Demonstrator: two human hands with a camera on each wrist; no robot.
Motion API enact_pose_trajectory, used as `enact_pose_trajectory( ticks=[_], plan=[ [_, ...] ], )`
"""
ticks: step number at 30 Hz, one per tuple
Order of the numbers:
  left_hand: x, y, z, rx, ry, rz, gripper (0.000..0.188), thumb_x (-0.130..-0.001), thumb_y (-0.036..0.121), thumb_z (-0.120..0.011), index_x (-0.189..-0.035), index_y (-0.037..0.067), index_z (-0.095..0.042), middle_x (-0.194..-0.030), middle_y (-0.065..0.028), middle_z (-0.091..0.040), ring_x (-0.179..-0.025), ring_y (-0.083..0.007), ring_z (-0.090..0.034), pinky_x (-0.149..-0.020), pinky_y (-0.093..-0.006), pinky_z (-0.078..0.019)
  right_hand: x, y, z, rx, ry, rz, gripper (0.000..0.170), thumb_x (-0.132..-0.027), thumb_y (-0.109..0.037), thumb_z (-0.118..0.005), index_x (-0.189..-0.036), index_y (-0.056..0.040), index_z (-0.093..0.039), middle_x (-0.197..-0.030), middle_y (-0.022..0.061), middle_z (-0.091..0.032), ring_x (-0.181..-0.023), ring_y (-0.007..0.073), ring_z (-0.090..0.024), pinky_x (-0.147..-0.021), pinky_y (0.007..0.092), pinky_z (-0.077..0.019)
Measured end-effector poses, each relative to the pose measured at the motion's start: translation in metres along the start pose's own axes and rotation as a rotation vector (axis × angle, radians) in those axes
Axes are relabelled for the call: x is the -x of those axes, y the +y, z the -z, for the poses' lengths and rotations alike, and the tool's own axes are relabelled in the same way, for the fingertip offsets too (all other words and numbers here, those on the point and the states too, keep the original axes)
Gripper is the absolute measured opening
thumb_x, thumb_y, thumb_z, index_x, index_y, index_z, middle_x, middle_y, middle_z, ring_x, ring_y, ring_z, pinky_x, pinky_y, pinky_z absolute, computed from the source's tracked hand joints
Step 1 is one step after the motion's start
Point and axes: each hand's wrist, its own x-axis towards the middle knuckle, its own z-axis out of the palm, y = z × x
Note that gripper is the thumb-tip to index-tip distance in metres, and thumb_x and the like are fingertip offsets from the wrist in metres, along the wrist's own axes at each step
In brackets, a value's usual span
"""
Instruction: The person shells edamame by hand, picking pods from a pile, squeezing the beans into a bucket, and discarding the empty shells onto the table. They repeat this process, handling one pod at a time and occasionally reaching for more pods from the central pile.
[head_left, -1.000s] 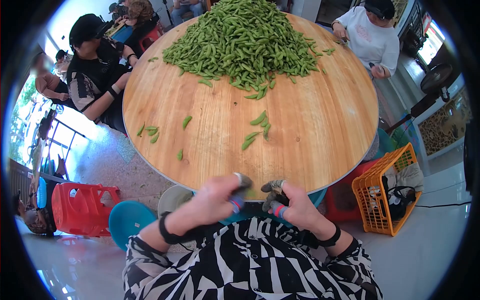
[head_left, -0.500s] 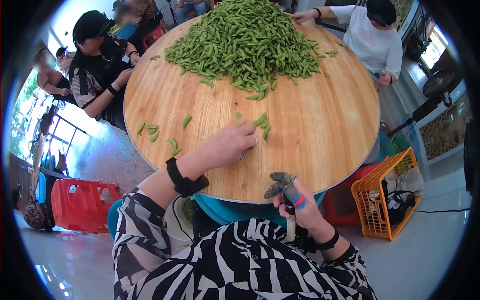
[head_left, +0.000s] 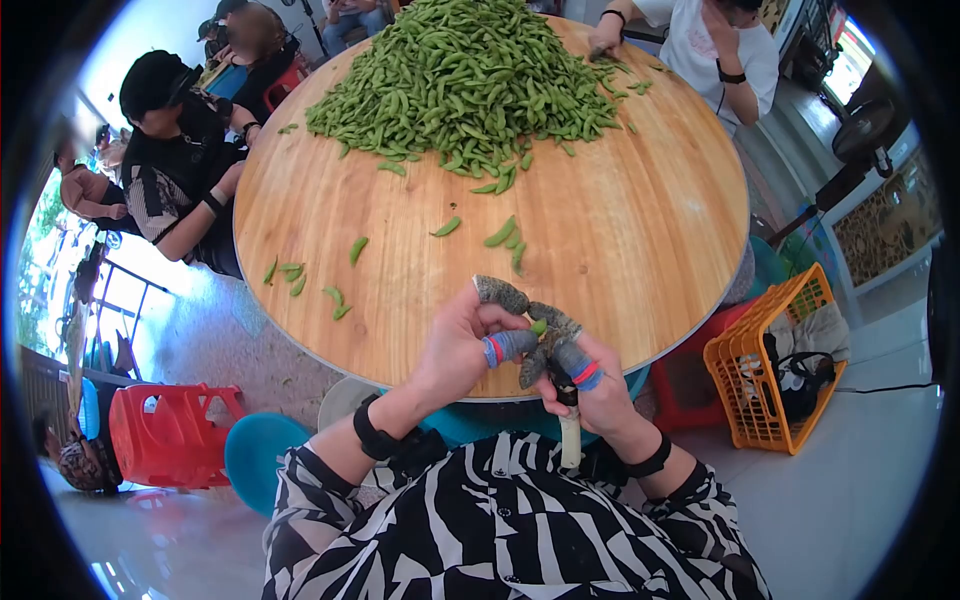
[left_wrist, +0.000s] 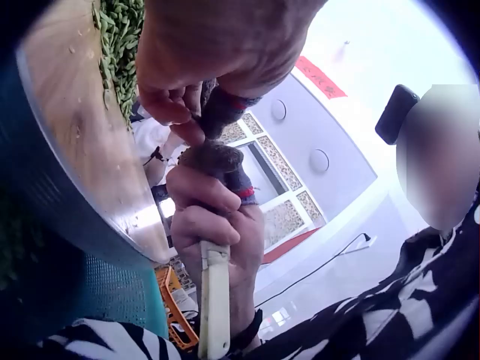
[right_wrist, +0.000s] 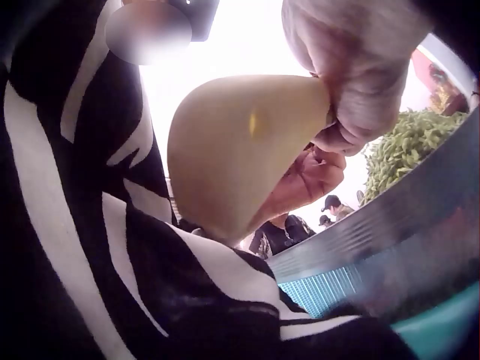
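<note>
My left hand (head_left: 452, 340) is raised over the near edge of the round wooden table (head_left: 620, 255), with its thumb and forefinger at a green bean pod (head_left: 540, 326). Meeting it fingertip to fingertip, my right hand (head_left: 600, 395) holds a tool with a cream handle (head_left: 570, 438), which points down toward my body. The tool's working end is hidden by the fingers. In the right wrist view, the cream handle (right_wrist: 232, 150) looms large below the hand. Dark grey finger covers (head_left: 503, 293) with red and blue bands sit on the thumbs and forefingers.
A large heap of green pods (head_left: 460, 90) fills the far side. Several loose pods (head_left: 500, 232) lie nearer. A teal basket (left_wrist: 112, 292) stands below the near edge. An orange crate (head_left: 745, 400) and red stool (head_left: 175, 430) flank me. Other people (head_left: 180, 150) sit around.
My left hand reached onto the table among the loose pods, then came back to my right hand with a pod. One loose pod has shifted left, and another now lies among those at left.
</note>
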Motion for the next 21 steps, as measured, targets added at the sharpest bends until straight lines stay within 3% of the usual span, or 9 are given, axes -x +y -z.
enact_pose_trajectory(
  ticks=[9, 16, 19, 21],
  plan=[
    [0.009, 0.002, 0.003, -0.105, 0.036, -0.045, 0.043, -0.080, -0.003, -0.068, -0.115, 0.003, -0.044, -0.092, -0.0064, -0.064, -0.084, -0.0118, -0.061, -0.072, -0.0254, -0.0507, 0.002, -0.007, -0.011, -0.081, 0.029, -0.071, 0.037, -0.099, -0.015, -0.037, -0.134, -0.0033, -0.040, -0.079, 0.0074, -0.056, -0.054, 0.0069, -0.046, -0.044, 0.0180, -0.0363],
    [0.015, 0.000, 0.001, -0.215, 0.044, -0.145, 0.045, -0.078, -0.004, -0.069, -0.115, 0.003, -0.044, -0.091, -0.0067, -0.064, -0.081, -0.0126, -0.061, -0.070, -0.0241, -0.0497, 0.002, -0.005, -0.011, 0.147, 0.041, -0.015, 0.034, -0.099, -0.013, -0.037, -0.131, -0.0042, -0.046, -0.074, 0.0059, -0.057, -0.050, 0.0046, -0.044, -0.043, 0.0169, -0.0348],
    [0.015, 0.002, 0.003, -0.025, 0.020, -0.112, 0.036, -0.080, -0.003, -0.068, -0.108, 0.002, -0.047, -0.088, -0.0070, -0.064, -0.075, -0.0101, -0.059, -0.062, -0.0218, -0.0465, 0.004, -0.007, -0.011, 0.103, 0.035, -0.019, 0.032, -0.098, -0.012, -0.038, -0.128, -0.0036, -0.049, -0.075, 0.0073, -0.058, -0.051, 0.0045, -0.044, -0.042, 0.0168, -0.0347],
    [0.012, 0.005, 0.009, 0.243, -0.116, 0.067, 0.036, -0.080, -0.002, -0.068, -0.109, 0.002, -0.048, -0.084, -0.0074, -0.065, -0.071, -0.0113, -0.060, -0.055, -0.0211, -0.0446, 0.006, -0.008, -0.006, 0.023, 0.012, -0.036, 0.031, -0.098, -0.011, -0.039, -0.126, -0.0032, -0.050, -0.076, 0.0083, -0.058, -0.051, 0.0049, -0.045, -0.042, 0.0169, -0.0348]
  ],
)
